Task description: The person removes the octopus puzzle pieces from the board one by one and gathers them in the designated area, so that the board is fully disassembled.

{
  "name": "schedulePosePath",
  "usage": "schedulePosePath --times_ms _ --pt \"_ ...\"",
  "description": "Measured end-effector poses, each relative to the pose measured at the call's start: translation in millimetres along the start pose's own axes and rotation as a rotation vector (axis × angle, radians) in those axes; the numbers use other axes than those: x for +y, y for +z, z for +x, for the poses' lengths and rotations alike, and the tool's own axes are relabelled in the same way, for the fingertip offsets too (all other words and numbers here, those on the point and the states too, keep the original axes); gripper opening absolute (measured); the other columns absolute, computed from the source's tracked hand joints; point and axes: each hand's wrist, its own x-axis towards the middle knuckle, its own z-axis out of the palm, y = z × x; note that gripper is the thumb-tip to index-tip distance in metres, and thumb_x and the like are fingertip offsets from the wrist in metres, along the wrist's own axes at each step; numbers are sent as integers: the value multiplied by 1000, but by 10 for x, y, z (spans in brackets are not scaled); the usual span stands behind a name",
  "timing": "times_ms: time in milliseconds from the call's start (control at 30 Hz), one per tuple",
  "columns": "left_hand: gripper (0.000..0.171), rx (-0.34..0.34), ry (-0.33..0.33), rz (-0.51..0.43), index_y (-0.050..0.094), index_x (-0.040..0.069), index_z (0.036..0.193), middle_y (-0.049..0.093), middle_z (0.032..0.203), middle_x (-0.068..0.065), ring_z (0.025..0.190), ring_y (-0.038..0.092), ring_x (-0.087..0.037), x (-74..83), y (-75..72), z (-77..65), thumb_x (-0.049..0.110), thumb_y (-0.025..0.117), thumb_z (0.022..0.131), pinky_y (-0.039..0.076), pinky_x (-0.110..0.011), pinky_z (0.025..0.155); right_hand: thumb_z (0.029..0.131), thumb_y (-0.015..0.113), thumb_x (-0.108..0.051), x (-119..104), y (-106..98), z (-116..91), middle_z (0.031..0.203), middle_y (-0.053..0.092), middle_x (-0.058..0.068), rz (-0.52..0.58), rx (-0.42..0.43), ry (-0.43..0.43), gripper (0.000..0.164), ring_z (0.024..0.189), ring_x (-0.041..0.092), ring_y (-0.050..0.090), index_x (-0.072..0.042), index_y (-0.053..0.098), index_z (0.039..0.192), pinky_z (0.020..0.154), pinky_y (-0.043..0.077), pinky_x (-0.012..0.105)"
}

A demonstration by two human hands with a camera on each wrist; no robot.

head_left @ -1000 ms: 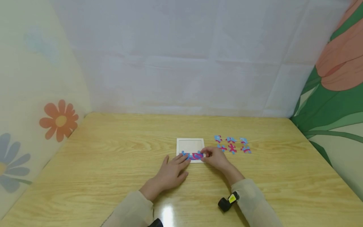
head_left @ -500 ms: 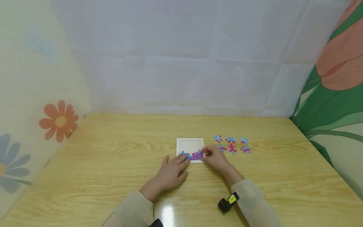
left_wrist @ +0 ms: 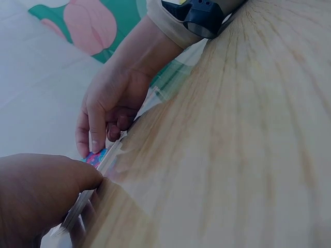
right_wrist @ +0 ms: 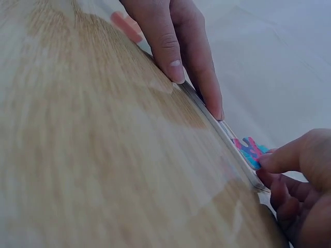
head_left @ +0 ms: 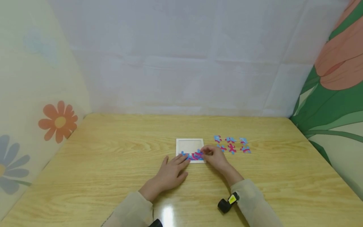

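A white square puzzle tray (head_left: pixel 189 139) lies on the table, with blue, pink and purple jigsaw pieces (head_left: pixel 186 156) along its near side. My left hand (head_left: pixel 169 175) rests its extended fingers on the tray's near left part, partly covering those pieces. At the near right corner, my right hand (head_left: pixel 216 158) pinches a jigsaw piece (right_wrist: pixel 251 150) between thumb and fingers. That piece looks slightly tilted above the tray edge in the right wrist view. Its right side is hidden by the fingertips. The far part of the tray shows its bare pale base.
Several loose jigsaw pieces (head_left: pixel 232 147) lie in two rows to the right of the tray. A white cloth backdrop (head_left: pixel 181 63) rises behind the wood-grain table (head_left: pixel 113 142). Flower-printed panels stand on both sides.
The piece in my right fingers has shifted slightly at the tray's near right corner, and the right thumb has moved a little. My left hand stays in place.
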Motion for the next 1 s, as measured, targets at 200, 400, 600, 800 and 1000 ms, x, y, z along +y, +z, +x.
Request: schedulePosePath --times_ms 200,400,600,800,1000 --pt "46 1 2 2 44 9 127 34 134 -5 122 28 -25 -8 -2 -5 28 49 86 13 -60 91 71 63 7 8 5 11 68 54 1 38 9 -12 11 64 13 48 1 62 80 60 40 26" --pt "46 -4 2 8 44 8 127 34 134 -6 122 28 -25 3 -22 -7 28 49 86 13 -59 91 71 61 9 -6 12 13 67 55 2 70 22 16 10 62 11 47 4 62 79 58 41 24" --pt "46 -19 6 18 42 9 128 33 135 -7 122 27 -26 13 -46 -10 29 48 87 13 -59 91 71 60 10 -16 3 10 69 57 10 120 32 42 10 63 11 49 7 61 80 58 41 23" --pt "46 -22 17 26 42 8 128 33 135 -7 122 27 -26 16 -53 -11 28 47 87 14 -59 91 72 60 9 -17 -30 26 73 58 14 160 13 99 12 64 11 49 8 61 84 58 40 22" --pt "46 -15 24 18 42 7 128 33 135 -8 123 27 -26 5 -31 -18 27 47 87 14 -60 91 72 59 10 -9 -71 30 69 56 8 220 10 134 14 61 11 48 10 60 86 55 39 20"
